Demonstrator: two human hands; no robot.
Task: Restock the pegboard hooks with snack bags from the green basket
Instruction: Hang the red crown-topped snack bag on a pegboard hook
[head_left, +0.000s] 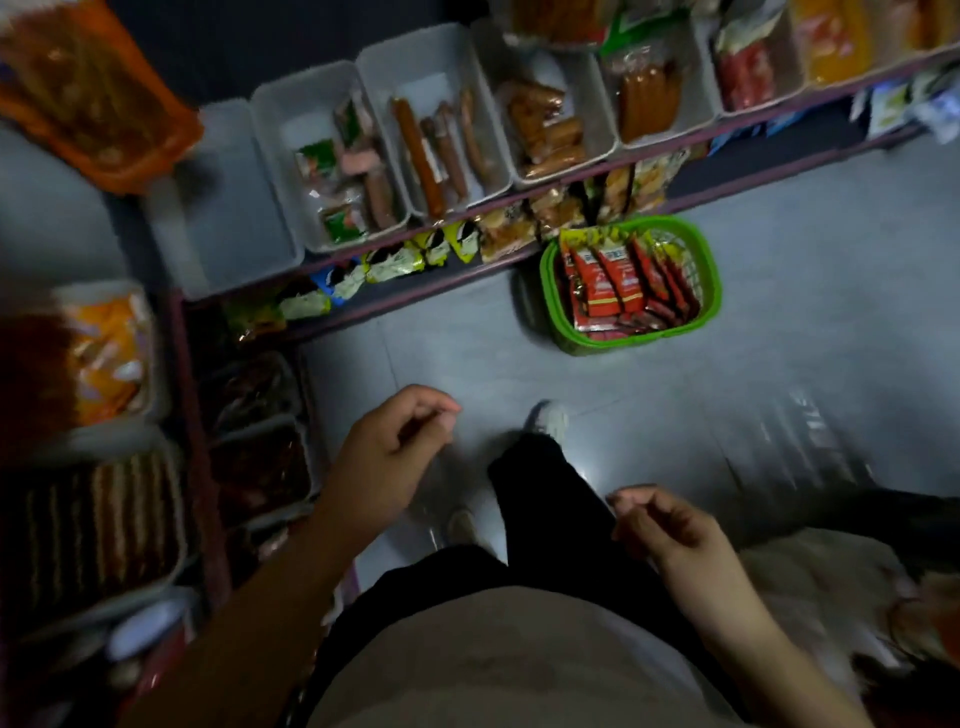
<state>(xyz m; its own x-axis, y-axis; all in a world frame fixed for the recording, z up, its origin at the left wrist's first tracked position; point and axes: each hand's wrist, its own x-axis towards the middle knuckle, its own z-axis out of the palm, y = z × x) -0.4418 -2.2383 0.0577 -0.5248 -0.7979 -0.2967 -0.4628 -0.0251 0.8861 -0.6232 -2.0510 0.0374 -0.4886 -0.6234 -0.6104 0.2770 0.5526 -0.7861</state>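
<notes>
Left grip (395, 452) and right grip (662, 525) hang empty — fingers loosely curled.

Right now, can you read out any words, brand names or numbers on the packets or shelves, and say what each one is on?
None can be read.
Red snack bags in the green basket: pale printed bands, too blurred to read.
Yellow-green packets on the shelf edge: print too small.
Sausage packs in the grey bins: no legible labels.
</notes>
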